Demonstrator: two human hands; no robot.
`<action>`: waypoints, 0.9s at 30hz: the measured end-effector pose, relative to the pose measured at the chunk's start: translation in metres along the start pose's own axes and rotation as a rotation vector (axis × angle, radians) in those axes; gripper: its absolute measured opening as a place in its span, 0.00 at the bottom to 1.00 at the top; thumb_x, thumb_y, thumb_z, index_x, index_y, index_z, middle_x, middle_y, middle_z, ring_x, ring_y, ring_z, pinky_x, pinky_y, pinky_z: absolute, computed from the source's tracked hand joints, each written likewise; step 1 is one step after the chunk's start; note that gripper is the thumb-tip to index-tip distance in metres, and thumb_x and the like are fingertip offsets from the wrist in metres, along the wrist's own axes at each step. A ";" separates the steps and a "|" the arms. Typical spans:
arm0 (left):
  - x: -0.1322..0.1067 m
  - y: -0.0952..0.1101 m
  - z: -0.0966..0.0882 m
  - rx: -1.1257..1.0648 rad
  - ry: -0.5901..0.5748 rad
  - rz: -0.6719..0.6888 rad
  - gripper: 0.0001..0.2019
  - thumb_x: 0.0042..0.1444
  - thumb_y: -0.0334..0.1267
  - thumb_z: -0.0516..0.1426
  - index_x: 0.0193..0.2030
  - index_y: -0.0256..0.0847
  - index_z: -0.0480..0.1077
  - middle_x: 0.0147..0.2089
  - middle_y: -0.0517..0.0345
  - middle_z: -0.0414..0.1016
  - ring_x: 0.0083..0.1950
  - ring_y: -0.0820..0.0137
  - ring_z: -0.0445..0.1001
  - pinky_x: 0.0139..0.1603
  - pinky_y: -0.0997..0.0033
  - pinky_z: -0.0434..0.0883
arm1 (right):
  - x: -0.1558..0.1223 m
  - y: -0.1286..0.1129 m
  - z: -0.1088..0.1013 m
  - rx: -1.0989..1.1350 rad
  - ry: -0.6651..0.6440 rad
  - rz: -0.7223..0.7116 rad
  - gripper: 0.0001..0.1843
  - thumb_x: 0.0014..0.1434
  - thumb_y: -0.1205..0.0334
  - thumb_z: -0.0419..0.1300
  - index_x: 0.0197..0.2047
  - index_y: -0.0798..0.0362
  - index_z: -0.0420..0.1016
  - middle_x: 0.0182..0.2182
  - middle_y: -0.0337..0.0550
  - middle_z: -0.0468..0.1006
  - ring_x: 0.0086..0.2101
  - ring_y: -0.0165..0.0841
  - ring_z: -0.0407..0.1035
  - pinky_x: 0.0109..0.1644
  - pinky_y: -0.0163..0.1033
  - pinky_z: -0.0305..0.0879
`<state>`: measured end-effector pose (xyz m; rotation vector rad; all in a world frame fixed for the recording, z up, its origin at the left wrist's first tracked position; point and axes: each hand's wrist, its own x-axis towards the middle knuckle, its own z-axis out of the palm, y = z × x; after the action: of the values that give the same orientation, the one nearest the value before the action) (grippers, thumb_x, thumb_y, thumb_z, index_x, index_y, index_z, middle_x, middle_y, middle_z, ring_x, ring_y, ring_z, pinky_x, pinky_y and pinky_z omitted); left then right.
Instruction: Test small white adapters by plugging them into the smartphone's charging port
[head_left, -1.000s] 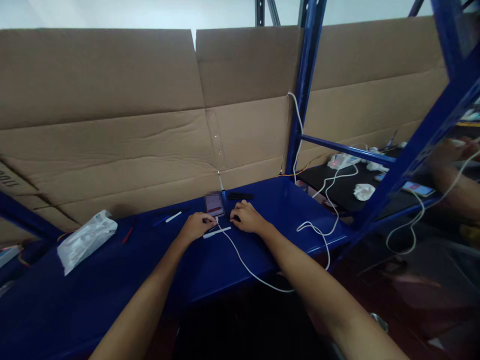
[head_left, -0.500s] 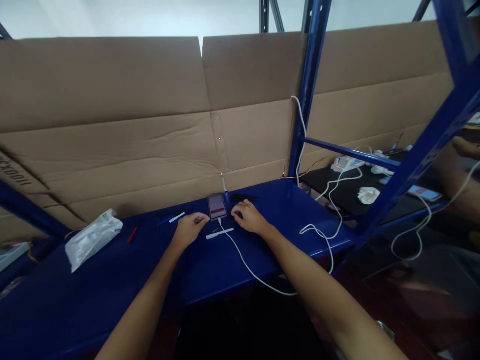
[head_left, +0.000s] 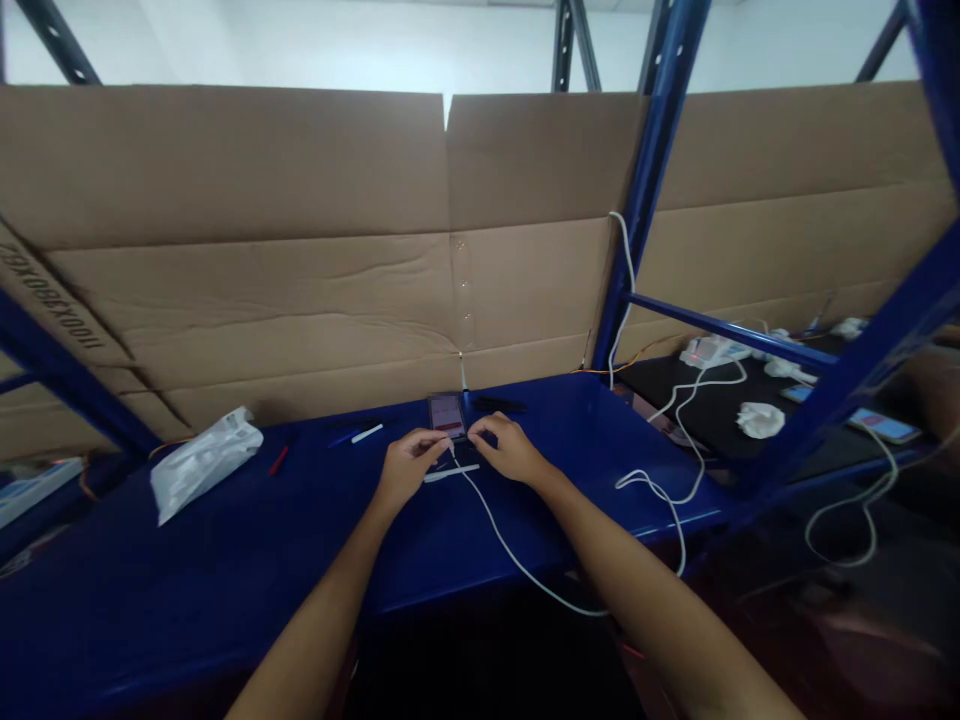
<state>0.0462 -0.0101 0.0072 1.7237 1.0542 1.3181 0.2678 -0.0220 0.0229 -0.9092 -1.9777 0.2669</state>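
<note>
A smartphone [head_left: 447,415] lies on the blue steel shelf [head_left: 187,570], its screen lit and partly blurred. My left hand [head_left: 409,470] reaches it from the left, with the fingertips pinched on the plug end of a white cable [head_left: 510,553] at the phone's lower edge. From the opposite side comes my right hand [head_left: 510,450], its fingers resting against the phone's lower right corner. A white strip [head_left: 450,474] lies just below the hands. Beyond the phone sits a black slender object [head_left: 499,404]. The phone's lower end is partly hidden by my fingers.
On the shelf's left lie a white plastic bag [head_left: 206,465], a red stick [head_left: 279,460] and a white stick [head_left: 367,433]. Cardboard sheets stand behind. A blue upright [head_left: 660,170] divides the shelf from a black bench with white cables, tissue [head_left: 760,420] and a second phone [head_left: 885,426].
My hands have closed in around the phone's lower end, the left moving right onto the cable plug. The whole view has shifted, with the shelf sitting further right and the wall lower.
</note>
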 end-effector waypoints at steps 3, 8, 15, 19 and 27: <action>-0.003 0.004 0.003 -0.013 -0.007 -0.014 0.18 0.50 0.50 0.67 0.42 0.38 0.82 0.34 0.54 0.83 0.31 0.68 0.77 0.28 0.72 0.76 | 0.000 -0.004 -0.001 0.005 -0.037 -0.034 0.06 0.66 0.64 0.58 0.38 0.51 0.76 0.35 0.42 0.80 0.37 0.34 0.69 0.46 0.40 0.64; -0.004 0.003 0.006 0.011 0.004 -0.008 0.18 0.50 0.48 0.67 0.43 0.39 0.82 0.34 0.54 0.83 0.30 0.69 0.77 0.28 0.73 0.73 | 0.000 -0.008 -0.003 0.016 -0.062 -0.067 0.05 0.65 0.66 0.59 0.39 0.51 0.77 0.34 0.41 0.79 0.36 0.34 0.69 0.46 0.40 0.64; -0.006 0.002 0.005 0.073 -0.051 0.090 0.15 0.54 0.47 0.65 0.42 0.40 0.82 0.39 0.51 0.83 0.37 0.65 0.79 0.37 0.69 0.75 | 0.000 -0.009 -0.003 -0.017 -0.066 -0.083 0.05 0.65 0.67 0.60 0.38 0.51 0.77 0.33 0.42 0.79 0.37 0.34 0.69 0.46 0.39 0.65; -0.007 0.007 0.003 0.237 -0.055 0.207 0.13 0.59 0.48 0.63 0.42 0.42 0.83 0.39 0.51 0.82 0.35 0.66 0.77 0.34 0.70 0.72 | -0.001 -0.011 0.001 -0.007 -0.080 -0.073 0.05 0.66 0.66 0.59 0.39 0.51 0.77 0.35 0.42 0.80 0.39 0.35 0.69 0.47 0.39 0.65; -0.006 0.005 -0.025 0.651 -0.083 0.221 0.13 0.63 0.49 0.58 0.45 0.49 0.82 0.37 0.55 0.82 0.33 0.66 0.76 0.38 0.68 0.71 | 0.000 -0.002 0.002 -0.071 -0.069 -0.027 0.07 0.69 0.63 0.57 0.42 0.51 0.77 0.38 0.44 0.81 0.39 0.35 0.70 0.50 0.42 0.63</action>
<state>0.0219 -0.0163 0.0149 2.4073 1.3734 1.0789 0.2654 -0.0225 0.0230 -0.9292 -2.0728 0.2161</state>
